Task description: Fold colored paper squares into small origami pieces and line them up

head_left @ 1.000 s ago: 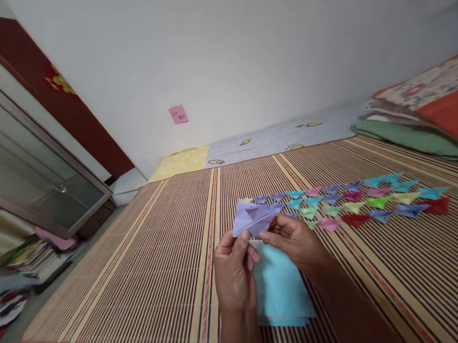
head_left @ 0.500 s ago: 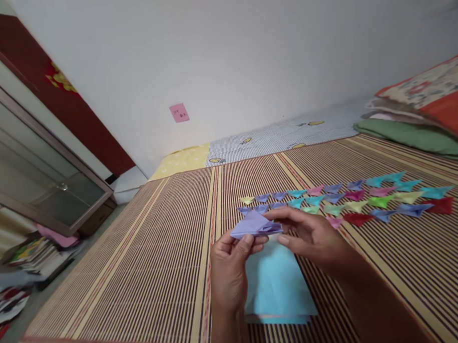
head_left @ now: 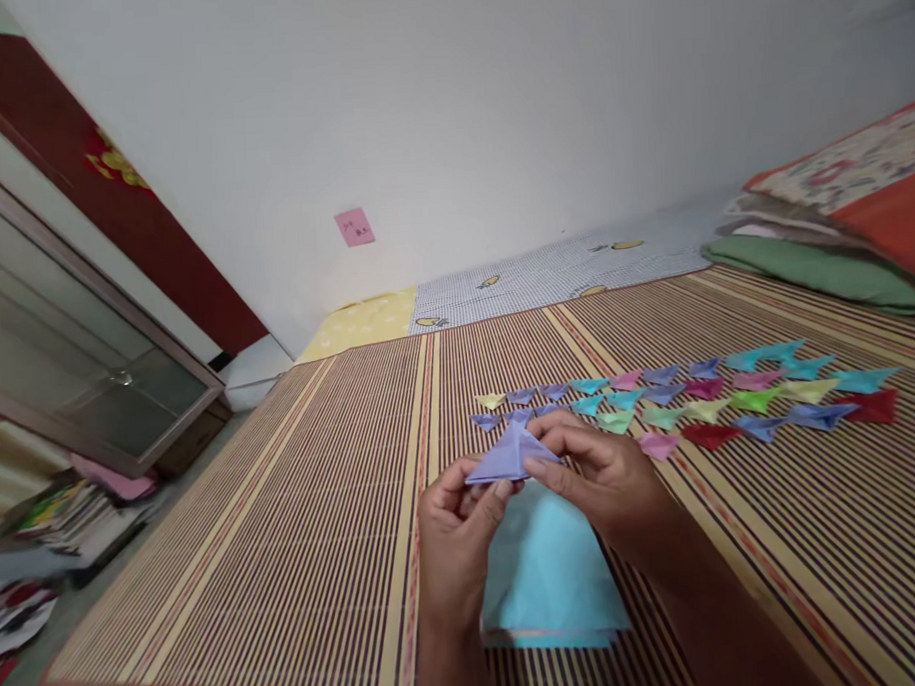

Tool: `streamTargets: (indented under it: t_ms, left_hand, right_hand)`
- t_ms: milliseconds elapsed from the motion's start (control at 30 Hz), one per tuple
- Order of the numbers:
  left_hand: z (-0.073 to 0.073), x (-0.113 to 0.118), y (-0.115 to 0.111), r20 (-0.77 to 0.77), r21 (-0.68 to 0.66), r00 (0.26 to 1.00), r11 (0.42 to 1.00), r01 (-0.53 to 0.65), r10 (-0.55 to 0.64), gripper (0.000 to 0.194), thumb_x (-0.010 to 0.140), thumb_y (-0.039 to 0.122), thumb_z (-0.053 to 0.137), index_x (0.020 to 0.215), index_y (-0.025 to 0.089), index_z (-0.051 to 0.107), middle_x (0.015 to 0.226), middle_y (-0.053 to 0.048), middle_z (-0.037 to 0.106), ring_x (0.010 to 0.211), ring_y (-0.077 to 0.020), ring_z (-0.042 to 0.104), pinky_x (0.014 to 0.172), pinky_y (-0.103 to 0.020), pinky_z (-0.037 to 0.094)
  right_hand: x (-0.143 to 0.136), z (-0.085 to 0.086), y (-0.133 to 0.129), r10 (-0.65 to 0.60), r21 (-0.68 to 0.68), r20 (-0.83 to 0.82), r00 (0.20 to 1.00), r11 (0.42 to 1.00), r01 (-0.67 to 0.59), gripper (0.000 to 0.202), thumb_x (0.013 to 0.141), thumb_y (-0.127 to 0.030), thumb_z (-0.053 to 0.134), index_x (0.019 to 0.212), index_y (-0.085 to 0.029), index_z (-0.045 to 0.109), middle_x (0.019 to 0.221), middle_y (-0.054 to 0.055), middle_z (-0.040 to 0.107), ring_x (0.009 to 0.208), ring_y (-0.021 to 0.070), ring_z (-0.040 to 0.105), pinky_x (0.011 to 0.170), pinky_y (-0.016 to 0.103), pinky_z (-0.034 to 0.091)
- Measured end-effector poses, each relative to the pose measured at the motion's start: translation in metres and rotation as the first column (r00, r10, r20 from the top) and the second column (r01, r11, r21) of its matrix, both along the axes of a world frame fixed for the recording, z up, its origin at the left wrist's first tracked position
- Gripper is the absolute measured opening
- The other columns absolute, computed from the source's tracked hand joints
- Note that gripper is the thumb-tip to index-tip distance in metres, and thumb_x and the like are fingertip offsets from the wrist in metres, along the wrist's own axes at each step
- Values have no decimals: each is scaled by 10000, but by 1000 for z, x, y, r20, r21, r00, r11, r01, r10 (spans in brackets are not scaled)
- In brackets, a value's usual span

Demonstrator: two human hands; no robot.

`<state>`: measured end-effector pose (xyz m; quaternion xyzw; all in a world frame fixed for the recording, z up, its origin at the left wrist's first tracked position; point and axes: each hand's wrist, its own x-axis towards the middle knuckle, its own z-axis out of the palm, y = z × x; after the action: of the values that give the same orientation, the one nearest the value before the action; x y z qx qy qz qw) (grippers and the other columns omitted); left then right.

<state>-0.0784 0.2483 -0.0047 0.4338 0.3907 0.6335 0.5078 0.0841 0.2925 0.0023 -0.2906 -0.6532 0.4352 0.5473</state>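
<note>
A purple sheet of origami paper (head_left: 508,455), folded into a triangle with a raised centre ridge, is held up between both hands. My left hand (head_left: 460,518) pinches its lower left edge, thumb in front and fingers behind. My right hand (head_left: 601,473) grips the right side, thumb on the front face and fingers behind the top. Below the hands lies a stack of light blue paper (head_left: 551,570). Just beyond, rows of small folded paper shapes (head_left: 704,409) in several colours stand on the striped mat (head_left: 306,518).
A glass-panelled cabinet door (head_left: 89,326) stands at the left, with a pile of books (head_left: 65,512) on the floor below. Folded bedding (head_left: 822,270) is stacked at the far right. A pink note (head_left: 354,228) is stuck to the white wall.
The purple paper has changed from a layered side-on shape to a triangle facing me. My right thumb has moved from beside the paper onto its front face.
</note>
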Motion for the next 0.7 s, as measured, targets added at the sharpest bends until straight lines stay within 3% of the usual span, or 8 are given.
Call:
streamTargets:
  t_ms: [233,400,500,633,700]
  left_hand:
    - [8,7,0,-199,149,967,980,-132,161,127,837,244,770,740,177,723,828,-18,730,773,-143,643,703,-220,491]
    - [9,9,0,-305,183,920,963,-198,247,181,868,198,708,689,185,680,890,-56,759,846,-199,694,733,-267,507]
    - [12,11,-1,-356,174,885,952,-253,301,203,861,191,717,663,186,672,1065,-87,758,984,-231,701,801,-289,520]
    - [12,13,0,-290,110,910,955,-275,296,113,825,216,769,725,181,729,1367,-105,671,1063,-244,702,819,-299,540]
    - [10,14,2,-184,53,948,966,-254,260,72,792,238,808,791,185,760,1360,-106,681,1015,-234,722,799,-296,558]
  right_hand:
    - [-1,-3,1,22,-78,30,999,997,-19,168,903,-288,693,756,-207,695,1072,53,694,1103,223,630,975,361,453]
    - [1,-4,0,78,-137,62,995,988,-69,238,947,-346,640,761,-203,680,875,34,699,845,189,635,776,332,489]
    - [0,-3,0,52,-104,58,997,994,-45,219,943,-336,649,777,-201,694,846,35,692,817,191,622,756,338,492]
    - [-1,-2,1,-20,-12,35,999,1000,21,190,930,-283,673,758,-205,697,846,39,698,846,203,635,785,352,497]
    - [0,-1,2,-62,56,33,998,997,60,178,921,-258,687,750,-210,696,834,32,691,853,204,638,793,351,495]
